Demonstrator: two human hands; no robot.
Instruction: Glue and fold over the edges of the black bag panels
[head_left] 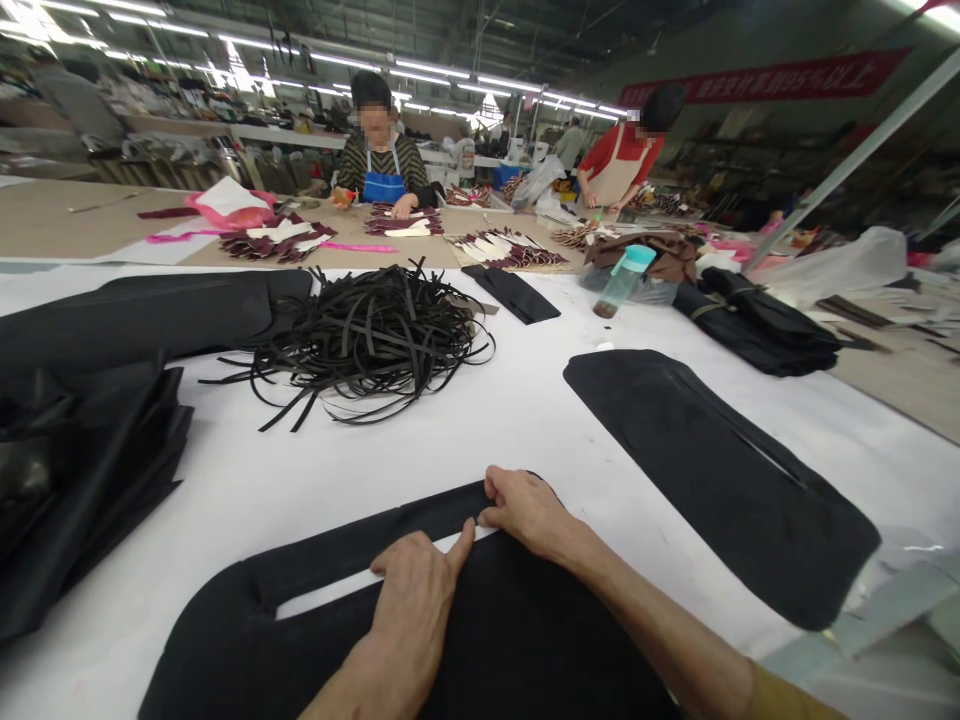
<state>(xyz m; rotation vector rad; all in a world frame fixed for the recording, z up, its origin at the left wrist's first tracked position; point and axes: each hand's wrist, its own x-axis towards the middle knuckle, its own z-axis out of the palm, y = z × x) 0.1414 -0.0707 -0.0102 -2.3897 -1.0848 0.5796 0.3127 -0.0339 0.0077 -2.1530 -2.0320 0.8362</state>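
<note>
A large black fabric piece (315,640) with a long slit lies on the white table (465,430) right in front of me. My left hand (416,600) rests flat on it, forefinger stretched out to the end of the slit. My right hand (525,510) is curled, its fingers pinching the fabric's edge at the same spot. The two hands almost touch. A second black piece (720,470) of the same shape lies flat to the right.
A tangle of black strips (367,335) sits mid-table, black fabric stacks (82,440) at the left, a folded black bundle (757,320) and a teal-capped bottle (621,280) at the back right. Two people work with maroon pieces (277,240) at the far table.
</note>
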